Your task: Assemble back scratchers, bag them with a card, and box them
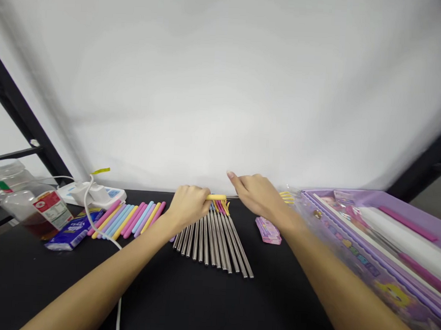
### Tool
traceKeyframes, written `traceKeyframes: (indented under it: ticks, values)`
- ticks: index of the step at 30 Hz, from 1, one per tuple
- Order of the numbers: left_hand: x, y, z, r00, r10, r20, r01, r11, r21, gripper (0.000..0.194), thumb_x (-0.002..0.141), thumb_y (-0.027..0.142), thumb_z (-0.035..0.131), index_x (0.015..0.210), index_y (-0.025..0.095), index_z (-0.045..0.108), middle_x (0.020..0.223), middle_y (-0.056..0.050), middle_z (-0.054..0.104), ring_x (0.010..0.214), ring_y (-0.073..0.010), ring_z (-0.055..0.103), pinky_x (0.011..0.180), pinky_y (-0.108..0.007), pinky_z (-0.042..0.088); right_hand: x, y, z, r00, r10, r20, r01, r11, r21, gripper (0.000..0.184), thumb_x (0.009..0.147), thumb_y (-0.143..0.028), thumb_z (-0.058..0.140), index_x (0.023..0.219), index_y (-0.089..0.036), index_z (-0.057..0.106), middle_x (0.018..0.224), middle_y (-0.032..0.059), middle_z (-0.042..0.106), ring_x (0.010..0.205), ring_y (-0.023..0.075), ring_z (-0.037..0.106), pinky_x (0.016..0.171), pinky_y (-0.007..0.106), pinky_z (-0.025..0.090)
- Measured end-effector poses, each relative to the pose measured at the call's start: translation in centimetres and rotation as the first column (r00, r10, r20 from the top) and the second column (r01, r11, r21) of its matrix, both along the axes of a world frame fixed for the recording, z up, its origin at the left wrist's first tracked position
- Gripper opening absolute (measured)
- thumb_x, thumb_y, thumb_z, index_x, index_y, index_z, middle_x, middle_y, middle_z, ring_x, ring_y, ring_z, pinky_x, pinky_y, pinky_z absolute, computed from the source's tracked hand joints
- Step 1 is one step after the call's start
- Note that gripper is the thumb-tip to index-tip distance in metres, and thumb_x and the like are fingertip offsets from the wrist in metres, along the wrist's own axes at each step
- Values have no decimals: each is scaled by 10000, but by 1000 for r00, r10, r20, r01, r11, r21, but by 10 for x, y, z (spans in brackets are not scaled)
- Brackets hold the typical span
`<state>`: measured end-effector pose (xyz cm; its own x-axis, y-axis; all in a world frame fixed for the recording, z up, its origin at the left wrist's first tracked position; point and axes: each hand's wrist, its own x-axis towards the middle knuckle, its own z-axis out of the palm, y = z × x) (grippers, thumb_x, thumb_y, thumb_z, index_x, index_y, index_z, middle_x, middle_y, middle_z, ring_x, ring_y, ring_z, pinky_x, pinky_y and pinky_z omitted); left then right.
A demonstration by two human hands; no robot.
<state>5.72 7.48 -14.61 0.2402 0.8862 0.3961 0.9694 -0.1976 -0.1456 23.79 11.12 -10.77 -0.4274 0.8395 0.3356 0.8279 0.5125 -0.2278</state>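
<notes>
My left hand [189,203] is closed around a short yellow plastic stick [217,197] whose end points right. Below it, several silver metal rods [216,238] lie fanned out side by side on the black table. Their far ends carry coloured, prong-like tips [221,207], partly hidden by the hand. To the right, my right hand [259,194] hovers with its thumb stretched toward the yellow stick, not touching it. Its other fingers are mostly hidden, and I see nothing held. A row of pink, yellow, blue and purple sticks [131,220] lies left of my left hand.
At right stands a purple tray [389,197] with clear packaging. A small pink packet [269,230] lies nearer. Far left are a bottle [37,209], a blue packet [75,230] and a power strip [110,196]. Its white cable [119,302] crosses the table; a white wall rises behind.
</notes>
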Motion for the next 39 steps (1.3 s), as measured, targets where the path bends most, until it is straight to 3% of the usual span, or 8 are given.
traceKeyframes:
  ticks: [5,8,11,22,27,32,35,39]
  values:
    - [-21,3,0,999,52,15,-52,999,-1,265,854,236,426,763,185,669,701,-86,691,639,-236,644,555,-304,326,37,17,12,996,-81,-44,81,997,-13,672,981,-587,173,659,-195,613,689,74,672,685,213,611,651,299,350]
    - [-22,4,0,998,58,27,-58,998,-2,271,861,233,412,773,191,665,699,-73,692,636,-219,640,552,-299,313,46,25,9,982,-154,-109,140,982,-131,695,977,-592,173,630,-193,625,618,77,649,675,219,610,664,303,359]
    - [-16,3,-1,998,57,32,-56,998,-5,256,852,219,421,764,187,659,693,-71,690,635,-210,640,555,-295,311,38,24,4,952,-178,-251,125,969,-215,721,979,-588,159,573,-193,604,502,67,582,618,205,597,671,295,375]
    - [2,-5,6,998,-42,-46,43,999,25,261,944,336,413,906,194,628,735,-58,701,638,-237,656,531,-296,297,4,9,-7,927,-29,-374,-32,987,-156,685,970,-615,220,549,-197,563,483,38,562,551,178,550,615,283,330]
    - [-2,-4,8,978,-156,-138,162,986,32,379,1013,470,284,1053,237,580,786,-24,702,633,-215,658,501,-280,269,12,13,-10,985,-13,-171,15,1000,14,593,945,-574,336,513,-204,503,492,32,538,499,161,458,534,301,225]
    - [-36,6,14,979,7,-205,7,998,66,267,996,352,380,945,208,599,784,-47,678,659,-222,658,523,-287,291,45,27,0,954,-298,-41,301,948,104,564,939,-539,330,557,-204,574,576,73,612,572,201,524,554,304,222]
    - [-26,3,16,982,-69,-177,88,991,105,146,939,243,452,957,209,593,821,-36,669,694,-215,661,538,-296,310,42,27,3,964,-264,16,261,961,94,583,942,-548,301,589,-204,612,625,88,648,618,215,563,560,306,232]
    - [-16,1,16,983,-89,-159,109,987,120,209,958,316,415,990,218,597,795,-25,684,623,-218,655,504,-302,268,43,27,6,971,-235,31,232,969,81,622,944,-580,252,587,-208,600,632,91,645,640,223,575,566,308,254]
